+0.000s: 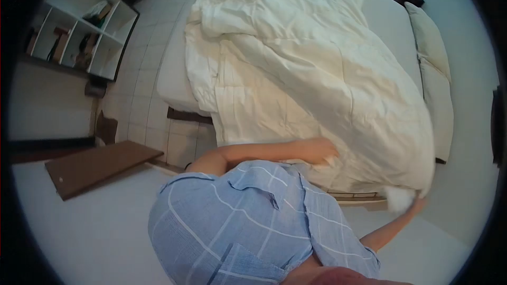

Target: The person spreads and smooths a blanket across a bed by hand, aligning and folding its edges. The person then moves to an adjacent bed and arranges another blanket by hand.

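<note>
A cream comforter [296, 84] lies rumpled over the bed, with a broad fold running diagonally across it. My left hand [319, 150] reaches across in front of my body and is closed on the comforter's near edge, where a bit of cloth bunches at the fingers. My right hand [420, 203] is farther right, by the near corner at the head end, closed on the comforter's edge and slightly blurred. Beside that hand hangs a blurred white patch of cloth [398, 199]. The white mattress [179, 82] shows along the foot end and at the upper right.
Two pale pillows [437, 100] lie along the wall at the right. A shelf unit [79, 18] with several items stands at the upper left, beyond a tiled floor [142, 82]. A brown wooden door [103, 166] or panel juts out at the left.
</note>
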Demonstrator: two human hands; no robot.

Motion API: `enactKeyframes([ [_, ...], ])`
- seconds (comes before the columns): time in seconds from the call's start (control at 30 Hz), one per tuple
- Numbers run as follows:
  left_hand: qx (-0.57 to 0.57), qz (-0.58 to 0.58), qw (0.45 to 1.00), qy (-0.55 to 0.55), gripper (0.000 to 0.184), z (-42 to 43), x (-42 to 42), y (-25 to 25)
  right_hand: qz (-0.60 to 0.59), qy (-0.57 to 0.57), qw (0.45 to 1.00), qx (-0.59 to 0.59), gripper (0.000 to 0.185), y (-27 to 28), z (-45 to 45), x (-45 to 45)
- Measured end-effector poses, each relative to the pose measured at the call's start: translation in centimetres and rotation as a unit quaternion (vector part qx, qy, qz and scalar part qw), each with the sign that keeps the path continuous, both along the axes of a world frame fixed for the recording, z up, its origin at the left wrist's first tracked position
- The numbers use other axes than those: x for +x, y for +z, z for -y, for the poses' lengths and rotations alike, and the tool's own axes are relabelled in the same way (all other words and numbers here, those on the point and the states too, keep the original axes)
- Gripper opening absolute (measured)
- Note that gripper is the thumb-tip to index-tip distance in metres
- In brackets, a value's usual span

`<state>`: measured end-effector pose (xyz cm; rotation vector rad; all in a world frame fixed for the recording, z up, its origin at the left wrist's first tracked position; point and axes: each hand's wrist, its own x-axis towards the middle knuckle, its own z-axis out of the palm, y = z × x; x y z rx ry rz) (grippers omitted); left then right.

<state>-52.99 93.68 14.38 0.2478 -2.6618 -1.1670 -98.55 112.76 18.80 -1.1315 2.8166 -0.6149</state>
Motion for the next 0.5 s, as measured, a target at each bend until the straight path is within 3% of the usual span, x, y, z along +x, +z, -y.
enactKeyframes([
  [0.07, -0.101, 0.169, 0.977, 0.083, 0.036, 1.4, 3.8, -4.7, 0.044, 0.047, 0.998, 0.02, 0.044, -4.1, 1.3, 2.6],
  [0.1, -0.074, 0.236, 0.959, 0.136, 0.032, 2.3, 6.5, -2.8, 0.067, 0.079, 0.994, 0.03, 0.046, -6.1, 2.6, 4.7],
  [0.17, 0.011, 0.152, 0.941, 0.302, 0.032, 4.1, 11.5, -7.1, 0.116, 0.142, 0.982, 0.05, 0.05, -9.8, 5.7, 10.0],
  [0.2, 0.03, 0.252, 0.908, 0.334, 0.036, 5.8, 14.0, -6.3, 0.136, 0.174, 0.973, 0.059, 0.052, -11.5, 7.9, 13.0],
  [0.23, 0.042, 0.16, 0.871, 0.463, 0.038, 6.4, 17.4, -8.1, 0.155, 0.205, 0.964, 0.066, 0.055, -13.4, 10.2, 16.4],
  [0.27, -0.052, 0.143, 0.829, 0.539, 0.039, 8.1, 20.9, -12.5, 0.165, 0.232, 0.957, 0.059, 0.057, -15.3, 12.4, 19.8],
  [0.33, -0.141, 0.137, 0.69, 0.697, 0.044, 9.9, 24.9, -9.1, 0.125, 0.29, 0.948, -0.04, 0.064, -22.9, 16.6, 25.2],
  [0.4, 0.017, 0.088, 0.627, 0.773, 0.047, 13.8, 29.0, -12.6, 0.036, 0.327, 0.939, -0.095, 0.068, -19.5, 19.3, 33.4],
  [0.43, 0.097, 0.063, 0.59, 0.799, 0.049, 15.3, 30.4, -13.9, 0.026, 0.32, 0.944, -0.074, 0.066, -14.4, 19.8, 37.6],
  [0.5, 0.133, 0.054, 0.64, 0.755, 0.048, 17.8, 24.5, -14.3, 0.013, 0.358, 0.931, -0.077, 0.061, -11.6, 21.4, 36.9],
])
